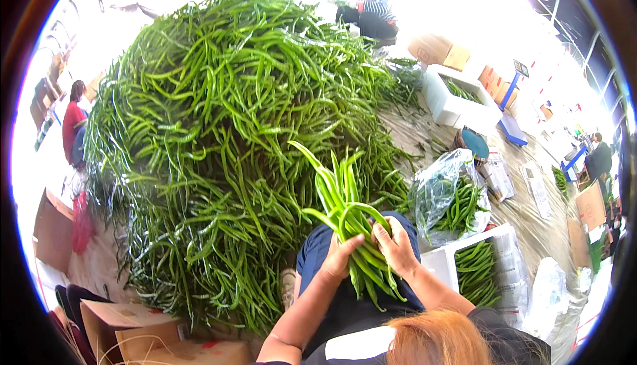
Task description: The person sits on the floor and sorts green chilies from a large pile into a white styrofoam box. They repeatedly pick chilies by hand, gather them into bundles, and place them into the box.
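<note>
A bunch of long green chili peppers (348,226) is held over the lap, its tips fanned out at both ends. My left hand (343,255) grips the bunch from its left side, the thumb across the peppers. My right hand (394,245) holds its right side, thumb and fingers closed on peppers there. Directly beyond the knees rises a large heap of the same long green peppers (239,116). Close to my right leg stands a white foam box (450,260) holding peppers (475,270) beside printed paper.
A clear plastic bag of peppers (448,201) lies at the right, with another foam box (463,109) and a blue scale (511,129) farther off. Cardboard boxes (134,315) stand at lower left. Other people sit beyond the heap (375,14), at the left (74,121) and far right (599,158).
</note>
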`<act>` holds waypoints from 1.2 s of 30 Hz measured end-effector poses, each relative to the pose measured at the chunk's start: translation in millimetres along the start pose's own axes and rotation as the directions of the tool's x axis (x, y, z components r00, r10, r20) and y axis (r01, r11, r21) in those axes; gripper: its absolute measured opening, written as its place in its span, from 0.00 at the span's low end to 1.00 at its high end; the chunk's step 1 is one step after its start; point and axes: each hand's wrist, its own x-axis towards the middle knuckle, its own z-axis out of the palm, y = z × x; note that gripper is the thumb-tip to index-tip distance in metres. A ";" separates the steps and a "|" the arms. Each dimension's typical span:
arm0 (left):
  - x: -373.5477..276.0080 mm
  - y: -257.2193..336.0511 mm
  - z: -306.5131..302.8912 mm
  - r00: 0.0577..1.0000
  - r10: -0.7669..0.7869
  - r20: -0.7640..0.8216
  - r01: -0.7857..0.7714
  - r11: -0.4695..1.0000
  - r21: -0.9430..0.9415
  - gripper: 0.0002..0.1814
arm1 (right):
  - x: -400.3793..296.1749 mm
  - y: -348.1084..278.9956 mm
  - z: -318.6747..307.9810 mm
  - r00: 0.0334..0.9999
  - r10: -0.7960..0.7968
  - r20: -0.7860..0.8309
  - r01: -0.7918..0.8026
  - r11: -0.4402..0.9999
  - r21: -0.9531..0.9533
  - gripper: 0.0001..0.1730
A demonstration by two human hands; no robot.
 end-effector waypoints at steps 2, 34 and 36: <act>2.0 -1.8 1.5 0.999 -0.029 0.041 0.028 1.000 0.012 0.27 | 4.3 -7.2 3.2 0.988 0.146 -0.043 -0.126 0.945 0.302 0.10; 23.0 -18.3 0.4 0.992 -0.121 0.047 0.116 0.989 0.095 0.45 | -16.9 12.8 -58.3 0.992 -0.012 0.124 0.038 0.977 -0.208 0.15; 27.0 -16.5 -9.2 0.988 -0.136 0.072 0.127 0.985 0.119 0.46 | -19.9 9.7 -50.7 0.996 -0.088 0.000 0.087 0.989 -0.117 0.12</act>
